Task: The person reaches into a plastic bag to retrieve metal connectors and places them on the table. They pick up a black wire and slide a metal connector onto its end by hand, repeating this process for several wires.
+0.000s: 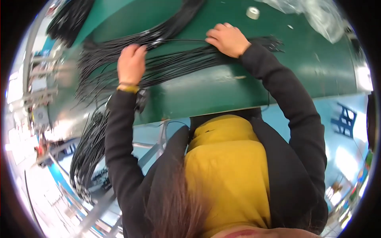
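Observation:
On the green table lie long black cables [178,63] in a loose bundle running left to right. My left hand [131,65] is over the left part of the cables, its fingers curled down and closed at the strands; its fingertips are partly hidden. My right hand [228,39] is closed on a single black cable [182,40], which stretches nearly straight toward the left hand. Under the right hand, the bundle runs on to the right, where its ends [272,43] fan out. Behind the left hand a second, thicker bundle of black cables [170,27] curves away to the far edge.
A white roll [253,13] and clear plastic film [323,18] lie at the far right of the green table [309,71]. More black cables [71,20] lie at the far left, and another bunch [85,154] hangs below the table's left edge. A blue plastic item [344,119] is on the floor.

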The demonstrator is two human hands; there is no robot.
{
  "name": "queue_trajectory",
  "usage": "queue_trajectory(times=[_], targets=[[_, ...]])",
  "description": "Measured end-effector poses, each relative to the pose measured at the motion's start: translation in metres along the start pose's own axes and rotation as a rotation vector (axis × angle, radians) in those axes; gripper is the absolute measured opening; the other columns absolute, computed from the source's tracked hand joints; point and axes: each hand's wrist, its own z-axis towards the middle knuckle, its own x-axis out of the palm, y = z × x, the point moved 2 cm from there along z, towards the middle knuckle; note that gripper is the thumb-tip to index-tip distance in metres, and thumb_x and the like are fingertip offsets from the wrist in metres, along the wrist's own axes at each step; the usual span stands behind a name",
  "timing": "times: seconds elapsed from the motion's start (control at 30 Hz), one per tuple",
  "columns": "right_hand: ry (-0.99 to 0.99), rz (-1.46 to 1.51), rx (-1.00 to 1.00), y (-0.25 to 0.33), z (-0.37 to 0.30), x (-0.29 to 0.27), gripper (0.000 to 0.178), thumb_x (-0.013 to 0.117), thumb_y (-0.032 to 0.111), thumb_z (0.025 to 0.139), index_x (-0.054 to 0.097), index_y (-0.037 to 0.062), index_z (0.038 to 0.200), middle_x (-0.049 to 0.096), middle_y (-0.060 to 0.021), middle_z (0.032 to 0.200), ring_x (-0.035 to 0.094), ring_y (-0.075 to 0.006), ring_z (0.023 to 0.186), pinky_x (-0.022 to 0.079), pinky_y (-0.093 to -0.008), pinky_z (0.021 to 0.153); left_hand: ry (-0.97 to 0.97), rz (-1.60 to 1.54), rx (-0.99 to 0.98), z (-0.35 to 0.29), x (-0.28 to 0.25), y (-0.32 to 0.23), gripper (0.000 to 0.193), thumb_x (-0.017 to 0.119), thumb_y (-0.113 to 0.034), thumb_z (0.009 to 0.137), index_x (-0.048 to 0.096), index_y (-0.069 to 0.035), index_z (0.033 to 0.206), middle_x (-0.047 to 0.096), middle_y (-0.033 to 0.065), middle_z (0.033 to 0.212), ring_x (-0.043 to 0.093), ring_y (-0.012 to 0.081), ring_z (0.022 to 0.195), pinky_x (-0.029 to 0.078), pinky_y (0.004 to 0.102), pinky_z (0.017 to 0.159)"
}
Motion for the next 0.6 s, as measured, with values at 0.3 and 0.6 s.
queue_trajectory(times=[0.3, 0.6], targets=[[0.001, 0.184, -0.056, -0.005, -0.009, 0.002, 0.008, 0.066, 0.015, 0.082, 0.063, 0.0134, 0.089, 0.055, -0.0042, 0.097, 0.054, -0.0274, 0.091, 0.045, -0.0402, 0.076, 0.145, 0.132, 0.057, -0.001, 0.015, -0.014, 0.02, 0.069, -0.015, 0.077, 0.057, -0.008, 0.092, 0.057, 0.0103, 0.096, 0.057, 0.0308, 0.088, 0.047, 0.0406, 0.071], [-0.128, 0.075, -0.082, 0.011, -0.04, -0.021, 0.015, 0.066, 0.017, 0.08, 0.06, 0.011, 0.092, 0.053, -0.0051, 0.095, 0.053, -0.0264, 0.09, 0.044, -0.0411, 0.073, 0.107, -0.158, 0.071, 0.015, 0.03, -0.076, 0.025, 0.068, -0.017, 0.078, 0.061, -0.01, 0.101, 0.054, 0.0056, 0.088, 0.057, 0.0258, 0.085, 0.048, 0.0371, 0.069]])
